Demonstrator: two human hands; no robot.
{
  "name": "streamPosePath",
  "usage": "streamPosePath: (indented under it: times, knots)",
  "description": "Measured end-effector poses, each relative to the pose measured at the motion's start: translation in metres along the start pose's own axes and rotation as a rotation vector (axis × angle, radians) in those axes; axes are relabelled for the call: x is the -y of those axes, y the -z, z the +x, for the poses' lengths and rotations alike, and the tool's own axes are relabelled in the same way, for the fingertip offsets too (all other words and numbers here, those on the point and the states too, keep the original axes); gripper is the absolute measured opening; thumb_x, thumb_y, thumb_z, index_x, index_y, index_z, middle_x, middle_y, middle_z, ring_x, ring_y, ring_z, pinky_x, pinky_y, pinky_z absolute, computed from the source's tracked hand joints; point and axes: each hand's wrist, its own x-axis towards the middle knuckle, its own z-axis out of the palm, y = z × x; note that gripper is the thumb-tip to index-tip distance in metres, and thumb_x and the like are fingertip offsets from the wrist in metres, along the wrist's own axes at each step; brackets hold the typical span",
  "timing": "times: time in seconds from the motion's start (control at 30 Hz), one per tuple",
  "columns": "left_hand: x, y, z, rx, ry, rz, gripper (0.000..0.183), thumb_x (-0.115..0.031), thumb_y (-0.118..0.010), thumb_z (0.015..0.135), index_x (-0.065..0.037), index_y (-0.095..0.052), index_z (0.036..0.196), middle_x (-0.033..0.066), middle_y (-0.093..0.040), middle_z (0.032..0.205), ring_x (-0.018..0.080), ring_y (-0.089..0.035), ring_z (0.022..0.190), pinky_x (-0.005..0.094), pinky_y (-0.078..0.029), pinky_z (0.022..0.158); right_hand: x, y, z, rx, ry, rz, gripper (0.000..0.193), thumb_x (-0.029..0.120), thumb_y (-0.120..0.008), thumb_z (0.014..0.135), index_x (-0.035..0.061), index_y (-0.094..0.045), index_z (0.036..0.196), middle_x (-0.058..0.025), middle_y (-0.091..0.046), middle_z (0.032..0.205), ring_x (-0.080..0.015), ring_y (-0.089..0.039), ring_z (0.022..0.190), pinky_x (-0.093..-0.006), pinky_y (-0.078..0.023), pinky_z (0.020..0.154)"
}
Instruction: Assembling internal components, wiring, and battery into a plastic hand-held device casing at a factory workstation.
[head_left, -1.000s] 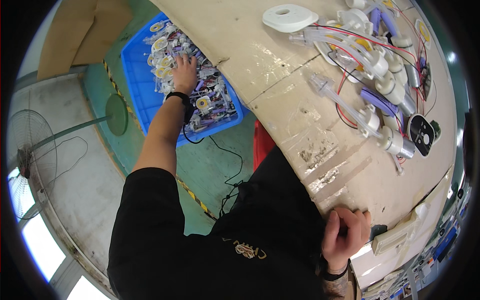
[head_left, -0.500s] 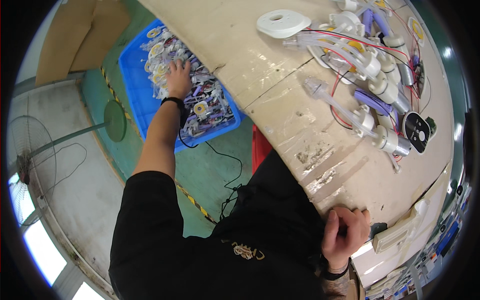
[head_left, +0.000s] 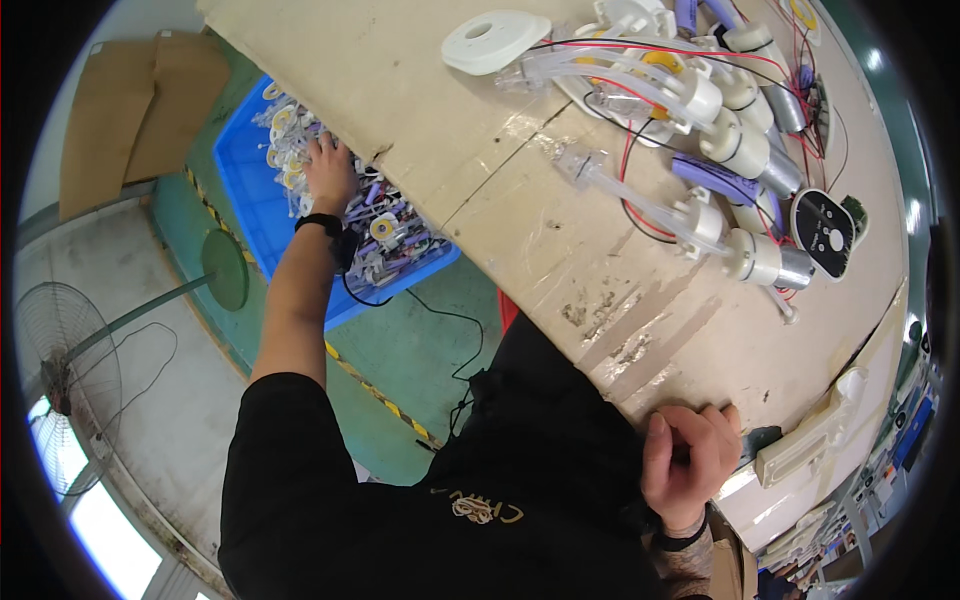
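Note:
My left hand (head_left: 329,173) reaches down into a blue plastic bin (head_left: 236,160), its fingers spread on a heap of small parts (head_left: 385,228). White pieces, yellow rings and purple cylinders show in that heap; nothing is visibly gripped. At the near edge of the worktable (head_left: 520,215) rests my right hand (head_left: 690,462), its fingers loosely curled in and holding nothing I can see. Across the table lie pump assemblies (head_left: 745,255) with silver motors, clear tubing and red and black wires, a purple battery (head_left: 715,175), and a black oval panel (head_left: 824,235).
A white oval cover (head_left: 495,42) lies at the table's far side. Left of the bin are a floor fan (head_left: 65,385) with a green base and some leaning cardboard (head_left: 118,110). A black cable (head_left: 445,313) trails over the green floor. A cream plastic piece (head_left: 810,435) sits right of my right hand.
The view has shifted, so the table and its parts appear farther left. My left hand stays in the bin, its fingers now lower among the parts. My right hand keeps its place.

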Motion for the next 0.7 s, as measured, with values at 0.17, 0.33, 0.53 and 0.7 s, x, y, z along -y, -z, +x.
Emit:
streamPosePath:
  times: [0.17, 0.33, 0.53, 0.7]
  knots:
    - [-0.112, 0.058, 0.013, 0.108, -0.057, 0.592, 0.058, -0.009, -0.068, 0.082, -0.018, -0.051, 0.137, 0.0123, -0.053, 0.139, 0.0363, -0.050, 0.130, 0.0572, -0.056, 0.089, -0.003, -0.005, 0.001, -0.019, -0.006, -0.039, 0.019, 0.002, -0.076, 0.081, 0.0084, -0.065, 0.094, 0.0027, -0.058, 0.064, -0.0185, -0.043, 0.050, -0.0359, -0.029, 0.057]
    - [-0.124, 0.133, 0.018, 0.138, -0.054, 0.670, 0.054, -0.009, -0.067, 0.083, -0.016, -0.053, 0.134, 0.0132, -0.054, 0.137, 0.0370, -0.051, 0.130, 0.0536, -0.057, 0.091, -0.001, -0.006, 0.002, -0.046, -0.005, 0.002, 0.015, 0.002, -0.076, 0.080, 0.0081, -0.068, 0.091, 0.0008, -0.058, 0.063, -0.0193, -0.044, 0.050, -0.0356, -0.029, 0.057]
    - [-0.151, 0.208, 0.032, 0.107, 0.013, 0.531, 0.053, -0.007, -0.076, 0.073, -0.008, -0.055, 0.122, 0.0232, -0.062, 0.121, 0.0466, -0.061, 0.109, 0.0552, -0.053, 0.092, -0.003, -0.003, -0.001, -0.069, 0.016, 0.035, 0.013, 0.003, -0.077, 0.080, 0.0082, -0.069, 0.089, -0.0003, -0.060, 0.065, -0.0210, -0.047, 0.053, -0.0364, -0.031, 0.058]
    - [-0.164, 0.274, 0.044, 0.097, 0.014, 0.458, 0.052, -0.015, -0.082, 0.073, -0.006, -0.057, 0.117, 0.0239, -0.067, 0.115, 0.0450, -0.063, 0.113, 0.0508, -0.053, 0.092, -0.004, -0.002, -0.005, -0.098, 0.056, 0.071, 0.012, 0.004, -0.078, 0.081, 0.0085, -0.069, 0.089, -0.0007, -0.061, 0.067, -0.0215, -0.049, 0.055, -0.0366, -0.032, 0.059]
